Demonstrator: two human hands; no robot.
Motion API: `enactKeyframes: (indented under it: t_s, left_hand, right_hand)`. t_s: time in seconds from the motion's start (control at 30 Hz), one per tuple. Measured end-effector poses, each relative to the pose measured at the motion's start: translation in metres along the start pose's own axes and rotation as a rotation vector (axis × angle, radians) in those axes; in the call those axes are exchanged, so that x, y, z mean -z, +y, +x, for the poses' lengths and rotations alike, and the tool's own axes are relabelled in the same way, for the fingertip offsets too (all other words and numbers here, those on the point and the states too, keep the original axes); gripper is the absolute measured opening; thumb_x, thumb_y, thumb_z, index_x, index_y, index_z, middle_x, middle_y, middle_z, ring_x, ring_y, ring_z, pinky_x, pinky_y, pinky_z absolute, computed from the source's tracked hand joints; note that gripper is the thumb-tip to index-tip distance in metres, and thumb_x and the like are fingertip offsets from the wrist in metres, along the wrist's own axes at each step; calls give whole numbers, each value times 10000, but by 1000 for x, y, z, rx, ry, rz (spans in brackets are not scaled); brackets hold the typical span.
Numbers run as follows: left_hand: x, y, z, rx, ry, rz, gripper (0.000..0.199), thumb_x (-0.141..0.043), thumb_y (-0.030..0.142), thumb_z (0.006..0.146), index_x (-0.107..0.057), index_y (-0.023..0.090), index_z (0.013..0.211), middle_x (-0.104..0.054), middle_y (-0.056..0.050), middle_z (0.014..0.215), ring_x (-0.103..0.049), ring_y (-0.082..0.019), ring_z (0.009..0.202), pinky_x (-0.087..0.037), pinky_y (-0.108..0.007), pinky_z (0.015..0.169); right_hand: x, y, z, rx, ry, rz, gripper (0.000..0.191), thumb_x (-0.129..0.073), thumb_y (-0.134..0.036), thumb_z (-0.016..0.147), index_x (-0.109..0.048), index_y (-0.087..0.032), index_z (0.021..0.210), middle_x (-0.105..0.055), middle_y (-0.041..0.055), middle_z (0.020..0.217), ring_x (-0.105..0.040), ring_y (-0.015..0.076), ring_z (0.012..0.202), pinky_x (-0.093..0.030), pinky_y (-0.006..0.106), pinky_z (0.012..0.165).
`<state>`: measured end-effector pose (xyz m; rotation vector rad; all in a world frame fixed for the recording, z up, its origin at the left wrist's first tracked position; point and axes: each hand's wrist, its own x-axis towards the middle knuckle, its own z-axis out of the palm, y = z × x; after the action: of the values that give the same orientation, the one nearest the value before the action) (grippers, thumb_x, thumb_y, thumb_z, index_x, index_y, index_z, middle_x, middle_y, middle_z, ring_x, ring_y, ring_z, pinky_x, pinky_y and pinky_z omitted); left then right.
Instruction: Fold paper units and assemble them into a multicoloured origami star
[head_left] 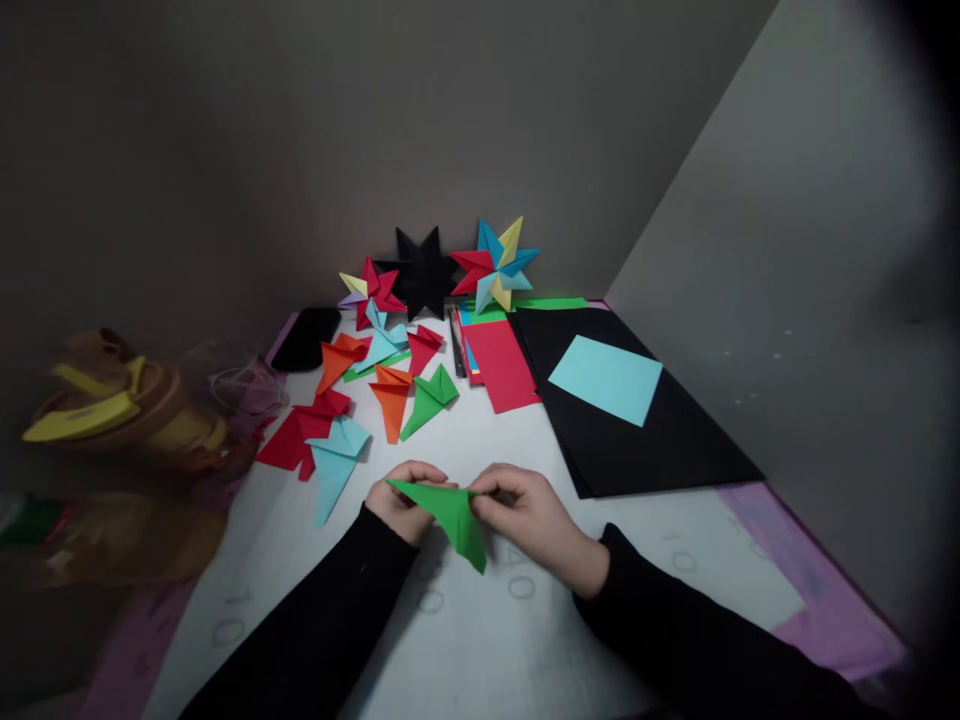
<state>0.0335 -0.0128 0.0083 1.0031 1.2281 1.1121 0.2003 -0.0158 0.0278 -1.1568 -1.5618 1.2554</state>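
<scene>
A green piece of folded paper (pixel 452 514) is held between both hands above the white table surface. My left hand (pixel 403 505) grips it from the left, its fingers partly behind the paper. At its right corner, my right hand (pixel 525 515) pinches the paper between thumb and fingers. Just beyond the hands lie folded paper pieces: a light blue one (pixel 337 455), a green one (pixel 433 400), an orange one (pixel 391 395) and a dark red one (pixel 289 440).
Folded paper stars, one black (pixel 424 272) and one multicoloured (pixel 495 266), lean at the back wall. Red paper sheets (pixel 504 365) lie beside a black sheet (pixel 675 445) bearing a light blue sheet (pixel 607 378). A dark phone-like object (pixel 306 340) and brownish pots (pixel 161 405) are leftward.
</scene>
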Motion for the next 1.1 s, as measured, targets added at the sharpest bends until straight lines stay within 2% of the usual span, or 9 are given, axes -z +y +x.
enactKeyframes:
  t_s: [0.13, 0.27, 0.43, 0.6, 0.8, 0.93, 1.1]
  left_hand:
    - [-2, 9, -3, 0, 12, 88, 228, -751, 232, 525, -593, 161, 674, -648, 16, 546, -600, -121, 503, -473, -217, 512]
    - [-5, 8, -3, 2, 25, -35, 280, -739, 233, 525, -578, 162, 742, -683, 7, 606, -633, -127, 560, -493, -222, 559]
    - [-4, 7, -3, -19, 42, -13, 224, -730, 190, 525, -571, 150, 679, -594, 58, 494, -507, -57, 421, -400, -167, 446]
    - [-4, 6, -4, 16, -2, -2, 228, -726, 191, 530, -574, 148, 695, -570, 67, 484, -487, -58, 406, -396, -174, 433]
    - [-4, 4, -3, -2, -1, -29, 229, -736, 186, 530, -566, 149, 678, -604, 54, 499, -522, -68, 438, -412, -179, 466]
    - [-4, 4, -3, 4, -10, -27, 224, -734, 176, 524, -575, 145, 678, -606, 49, 494, -522, -71, 437, -404, -181, 466]
    - [-7, 6, -5, 25, -3, -46, 223, -728, 161, 517, -567, 144, 671, -577, 67, 458, -479, -53, 392, -373, -165, 421]
  right_hand:
    - [0, 0, 0, 58, 37, -54, 86, -606, -164, 737, -666, -194, 684, -643, 16, 689, -587, 152, 663, -447, 267, 635]
    - [2, 2, 1, 75, 44, -39, 92, -618, -182, 741, -651, -191, 655, -625, 13, 662, -579, 149, 639, -447, 263, 612]
    - [4, 1, 0, 88, 48, -58, 68, -615, -201, 762, -681, -195, 744, -652, 29, 721, -602, 161, 682, -460, 269, 629]
    - [5, 0, -1, 116, 57, -84, 93, -619, -190, 764, -681, -192, 694, -648, 27, 680, -603, 159, 656, -461, 272, 620]
    - [8, -4, 0, 117, 42, -63, 118, -589, -181, 782, -706, -195, 775, -683, 43, 749, -626, 167, 704, -478, 283, 658]
    - [8, -5, -1, 128, 30, -57, 116, -596, -178, 775, -711, -193, 761, -688, 39, 728, -624, 158, 682, -481, 272, 648]
    - [4, -3, -1, 157, 96, -75, 114, -596, -132, 729, -697, -180, 704, -666, 23, 664, -611, 142, 627, -473, 249, 595]
